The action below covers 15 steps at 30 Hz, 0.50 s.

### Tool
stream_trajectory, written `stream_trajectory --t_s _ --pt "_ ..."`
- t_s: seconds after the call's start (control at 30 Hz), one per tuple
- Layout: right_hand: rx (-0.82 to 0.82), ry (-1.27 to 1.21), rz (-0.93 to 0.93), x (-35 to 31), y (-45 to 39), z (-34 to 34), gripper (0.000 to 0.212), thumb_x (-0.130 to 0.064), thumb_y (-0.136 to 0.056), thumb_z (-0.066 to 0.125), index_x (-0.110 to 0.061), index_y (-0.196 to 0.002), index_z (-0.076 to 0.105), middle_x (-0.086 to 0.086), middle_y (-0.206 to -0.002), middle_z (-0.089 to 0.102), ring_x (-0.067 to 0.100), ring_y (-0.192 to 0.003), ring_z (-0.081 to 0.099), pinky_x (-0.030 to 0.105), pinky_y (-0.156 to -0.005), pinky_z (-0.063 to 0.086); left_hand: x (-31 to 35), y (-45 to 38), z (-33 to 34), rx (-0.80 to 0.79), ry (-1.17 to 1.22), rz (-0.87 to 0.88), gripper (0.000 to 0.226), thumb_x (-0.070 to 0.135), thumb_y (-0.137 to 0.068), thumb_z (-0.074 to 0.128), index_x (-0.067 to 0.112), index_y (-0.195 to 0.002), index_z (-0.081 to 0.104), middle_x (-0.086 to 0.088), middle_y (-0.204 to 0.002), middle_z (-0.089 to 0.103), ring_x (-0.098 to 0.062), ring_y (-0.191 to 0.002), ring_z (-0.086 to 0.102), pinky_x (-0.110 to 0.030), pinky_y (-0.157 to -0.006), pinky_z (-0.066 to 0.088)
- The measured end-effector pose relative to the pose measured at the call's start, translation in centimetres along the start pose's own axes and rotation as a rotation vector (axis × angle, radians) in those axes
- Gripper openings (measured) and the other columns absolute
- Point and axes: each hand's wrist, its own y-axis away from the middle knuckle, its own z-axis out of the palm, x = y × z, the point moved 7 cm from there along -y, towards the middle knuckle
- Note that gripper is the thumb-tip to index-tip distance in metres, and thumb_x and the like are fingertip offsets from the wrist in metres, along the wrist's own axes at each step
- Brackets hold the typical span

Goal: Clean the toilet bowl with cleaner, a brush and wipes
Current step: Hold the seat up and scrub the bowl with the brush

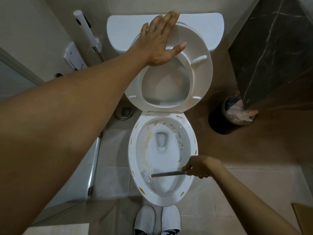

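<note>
Your left hand [158, 43] lies flat with straight fingers on the raised seat [201, 65] and keeps it up. Your right hand [199, 167] grips the brush [166, 174] handle; the brush head is inside the toilet bowl [133, 150], at the near left wall. Yellow cleaner [196, 152] streaks sit on the rim. Scrub in slow circles, reach under the rim, and keep the head low so nothing splashes out.
</note>
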Motion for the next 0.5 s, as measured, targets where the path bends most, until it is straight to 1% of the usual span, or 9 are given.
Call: stream_trajectory --t_s 0.07,0.13,0.2,0.27,0.33,0.37,0.43,0.5 --pt "0.068 -0.028 -0.033 -0.7 -0.5 0.0 0.034 -0.029 -0.099 0.046 -0.028 -0.132 0.056 -0.004 -0.067 0.048 0.009 -0.049 0.041 0.017 -0.044 0.034 0.0 0.0 0.0 0.001 -0.001 0.002 0.083 0.068 -0.090 0.023 0.019 -0.152 -0.002 -0.003 -0.160 -0.002 -0.027 -0.147 0.000 -0.053 -0.116 0.004" --pt "0.115 -0.058 -0.051 -0.9 -0.8 0.5 0.031 -0.030 -0.100 0.045 -0.025 -0.127 0.059 -0.007 -0.068 0.045 0.008 -0.051 0.040 0.017 -0.044 0.034 0.0 0.0 0.0 0.000 -0.005 0.004 0.084 0.069 -0.089 0.022 0.019 -0.152 -0.002 -0.004 -0.160 -0.002 -0.027 -0.147 0.000 -0.054 -0.116 0.004" --pt "0.097 -0.085 -0.023 -0.3 -0.3 0.8 0.024 -0.031 -0.100 0.045 -0.026 -0.118 0.060 -0.007 -0.066 0.045 0.008 -0.051 0.040 0.017 -0.044 0.033 -0.1 -0.1 0.1 -0.002 -0.003 0.005 0.084 0.069 -0.089 0.022 0.019 -0.152 -0.001 -0.004 -0.160 -0.001 -0.027 -0.147 0.000 -0.054 -0.116 0.004" --pt "0.009 -0.068 0.016 0.6 0.4 0.7 0.029 -0.030 -0.098 0.049 -0.027 -0.125 0.061 -0.004 -0.063 0.048 0.009 -0.046 0.039 0.016 -0.042 0.032 0.0 0.0 0.0 0.005 -0.007 0.008 0.084 0.068 -0.089 0.023 0.019 -0.152 -0.001 -0.004 -0.160 -0.001 -0.027 -0.147 0.000 -0.053 -0.116 0.004" --pt "-0.069 0.000 0.072 1.3 1.1 0.3 0.034 -0.029 -0.096 0.053 -0.032 -0.129 0.059 -0.002 -0.064 0.050 0.009 -0.046 0.038 0.017 -0.044 0.032 0.1 0.0 0.0 0.007 -0.013 0.007 0.083 0.068 -0.089 0.023 0.019 -0.152 -0.001 -0.005 -0.160 -0.001 -0.028 -0.147 0.001 -0.053 -0.116 0.004" --pt "-0.083 0.029 0.091 1.4 1.2 0.1 0.035 -0.029 -0.096 0.053 -0.033 -0.130 0.057 -0.002 -0.066 0.050 0.009 -0.048 0.038 0.018 -0.046 0.033 0.1 -0.1 0.1 0.007 -0.015 0.005 0.083 0.068 -0.089 0.022 0.019 -0.152 -0.001 -0.005 -0.160 -0.001 -0.028 -0.147 0.001 -0.053 -0.116 0.004" --pt "-0.061 0.047 0.077 0.8 0.7 -0.1 0.035 -0.028 -0.096 0.053 -0.031 -0.131 0.057 -0.003 -0.068 0.051 0.009 -0.051 0.040 0.018 -0.048 0.034 0.0 -0.2 0.1 0.007 -0.019 0.002 0.085 0.069 -0.087 0.021 0.019 -0.152 -0.001 -0.005 -0.160 -0.001 -0.028 -0.146 0.002 -0.054 -0.116 0.005" --pt "0.010 0.061 0.029 -0.3 0.0 0.0 0.035 -0.027 -0.097 0.050 -0.026 -0.131 0.058 -0.004 -0.073 0.053 0.009 -0.056 0.046 0.019 -0.051 0.040 0.0 -0.2 0.1 0.004 -0.019 0.001 0.086 0.070 -0.086 0.020 0.019 -0.152 -0.001 -0.005 -0.160 -0.001 -0.028 -0.146 0.002 -0.055 -0.116 0.005"
